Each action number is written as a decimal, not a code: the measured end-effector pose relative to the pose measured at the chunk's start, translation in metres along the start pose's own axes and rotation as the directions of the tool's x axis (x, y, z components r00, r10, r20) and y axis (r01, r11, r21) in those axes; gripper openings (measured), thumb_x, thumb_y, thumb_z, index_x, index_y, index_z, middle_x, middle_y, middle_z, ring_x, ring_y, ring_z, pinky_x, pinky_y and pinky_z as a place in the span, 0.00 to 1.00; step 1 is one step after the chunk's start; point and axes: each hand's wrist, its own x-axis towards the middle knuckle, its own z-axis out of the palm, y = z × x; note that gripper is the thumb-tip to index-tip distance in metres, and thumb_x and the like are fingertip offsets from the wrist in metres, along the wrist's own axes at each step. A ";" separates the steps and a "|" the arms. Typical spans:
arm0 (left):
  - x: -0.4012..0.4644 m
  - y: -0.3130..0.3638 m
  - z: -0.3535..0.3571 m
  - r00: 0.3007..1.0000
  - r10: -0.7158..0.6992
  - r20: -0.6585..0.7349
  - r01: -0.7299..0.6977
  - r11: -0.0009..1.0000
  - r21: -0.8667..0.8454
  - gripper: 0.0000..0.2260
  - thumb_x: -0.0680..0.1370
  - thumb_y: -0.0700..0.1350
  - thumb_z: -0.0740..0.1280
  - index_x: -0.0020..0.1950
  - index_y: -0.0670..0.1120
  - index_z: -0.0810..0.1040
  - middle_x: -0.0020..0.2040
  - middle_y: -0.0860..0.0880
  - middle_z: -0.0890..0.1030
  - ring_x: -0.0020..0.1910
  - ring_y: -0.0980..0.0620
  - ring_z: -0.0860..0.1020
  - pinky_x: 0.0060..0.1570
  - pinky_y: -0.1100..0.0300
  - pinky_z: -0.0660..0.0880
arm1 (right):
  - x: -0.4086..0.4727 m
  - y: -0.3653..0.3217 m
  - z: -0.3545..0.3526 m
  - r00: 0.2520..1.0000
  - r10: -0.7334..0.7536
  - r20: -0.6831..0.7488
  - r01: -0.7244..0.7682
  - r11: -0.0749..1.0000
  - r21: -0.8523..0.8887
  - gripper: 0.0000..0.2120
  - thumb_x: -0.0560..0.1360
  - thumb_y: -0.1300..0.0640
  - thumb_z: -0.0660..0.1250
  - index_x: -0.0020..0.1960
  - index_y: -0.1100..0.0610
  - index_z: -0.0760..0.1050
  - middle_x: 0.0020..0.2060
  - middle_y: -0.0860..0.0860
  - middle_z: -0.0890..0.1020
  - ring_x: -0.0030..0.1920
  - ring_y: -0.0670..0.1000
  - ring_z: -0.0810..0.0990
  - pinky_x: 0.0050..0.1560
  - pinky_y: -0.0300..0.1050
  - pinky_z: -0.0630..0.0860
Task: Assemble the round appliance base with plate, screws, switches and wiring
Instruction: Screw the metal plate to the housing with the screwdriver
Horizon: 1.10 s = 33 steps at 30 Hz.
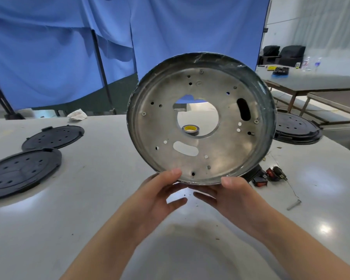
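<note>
A round metal appliance base [226,154] is held up off the white table [89,199], tilted on edge so its inside faces me. It has a large centre hole, two oblong slots and several small screw holes. My left hand [156,197] pinches its lower rim, thumb on the inside and fingers behind. My right hand [232,197] grips the same lower rim, thumb on the edge. Black rocker switches with red faces [269,175] lie on the table just right of the base. A small bolt [293,205] lies farther right.
Two black round perforated plates [22,172] [54,137] lie at the left; another black plate [297,128] sits behind the base at the right. A roll of tape [190,129] shows through the centre hole. Blue curtain behind; a second table at far right.
</note>
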 end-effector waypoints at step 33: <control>0.012 -0.008 -0.011 0.998 -0.062 -0.015 0.061 0.993 -0.097 0.21 0.69 0.42 0.69 0.61 0.35 0.79 0.62 0.35 0.79 0.58 0.44 0.81 0.50 0.58 0.80 | 0.005 0.011 -0.002 0.995 0.080 -0.062 -0.084 0.994 -0.073 0.35 0.61 0.36 0.74 0.61 0.56 0.76 0.60 0.56 0.80 0.60 0.53 0.78 0.57 0.47 0.76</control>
